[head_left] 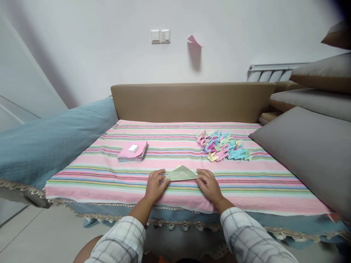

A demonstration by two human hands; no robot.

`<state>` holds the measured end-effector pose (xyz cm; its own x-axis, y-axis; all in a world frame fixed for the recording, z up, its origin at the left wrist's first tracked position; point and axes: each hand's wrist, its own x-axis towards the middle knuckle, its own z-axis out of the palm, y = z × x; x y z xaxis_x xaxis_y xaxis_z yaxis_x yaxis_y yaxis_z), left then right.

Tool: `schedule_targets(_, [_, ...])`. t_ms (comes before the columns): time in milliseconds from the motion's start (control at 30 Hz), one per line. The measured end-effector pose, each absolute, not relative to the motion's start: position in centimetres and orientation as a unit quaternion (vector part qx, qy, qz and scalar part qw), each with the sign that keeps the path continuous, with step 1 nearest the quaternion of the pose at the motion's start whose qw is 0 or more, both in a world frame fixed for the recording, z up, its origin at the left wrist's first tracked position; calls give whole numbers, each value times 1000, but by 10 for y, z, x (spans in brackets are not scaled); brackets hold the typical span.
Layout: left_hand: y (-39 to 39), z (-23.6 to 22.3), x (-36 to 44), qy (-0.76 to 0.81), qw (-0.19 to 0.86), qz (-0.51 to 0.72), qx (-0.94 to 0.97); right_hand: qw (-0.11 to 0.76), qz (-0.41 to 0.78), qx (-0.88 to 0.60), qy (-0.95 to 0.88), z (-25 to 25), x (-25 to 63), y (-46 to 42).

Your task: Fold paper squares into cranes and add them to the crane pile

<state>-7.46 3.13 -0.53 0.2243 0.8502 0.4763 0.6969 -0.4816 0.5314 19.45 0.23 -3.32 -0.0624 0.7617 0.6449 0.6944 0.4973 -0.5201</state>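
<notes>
Between my hands is a pale green sheet of origami paper (182, 173), folded into a wide triangle with its peak pointing away from me. My left hand (156, 185) pinches the triangle's left corner between thumb and fingers. At the right corner, my right hand (209, 185) grips the paper the same way. The folded paper is just above or on the striped cloth (175, 197); I cannot tell which. Beyond and to the right lie several folded paper cranes (223, 146) in pink, blue, purple and yellow. A stack of square paper (132, 152), pink on top, sits to the left.
A small white block (133, 148) rests on the paper stack. Grey cushions (304, 153) are piled at the right, a blue-covered armrest (60, 135) stands left, and a brown backrest (192, 103) runs behind. A pink paper (194, 41) sticks to the wall.
</notes>
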Motion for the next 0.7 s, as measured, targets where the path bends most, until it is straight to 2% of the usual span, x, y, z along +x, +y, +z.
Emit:
schedule_targets(133, [32, 26, -72, 456, 243, 402, 756, 484, 76, -507, -709, -14, 199, -1])
schedule_targets(267, [38, 52, -62, 460, 410, 465, 635, 551, 247, -495, -625, 8, 196, 2])
schedule_targets(333, [44, 55, -56, 468, 448, 469, 600, 582, 320, -491, -564, 14, 194, 6])
schedule_targets(400, [51, 49, -51, 513, 442, 436, 593, 574, 347, -515, -534, 15, 194, 13])
schedule_targets(533, [63, 26, -43, 588, 394, 376, 598, 501, 304, -607, -537, 1, 198, 26])
schedule_targets(700, [71, 9, -40, 640, 363, 330, 592, 402, 68, -641, -650, -11, 186, 22])
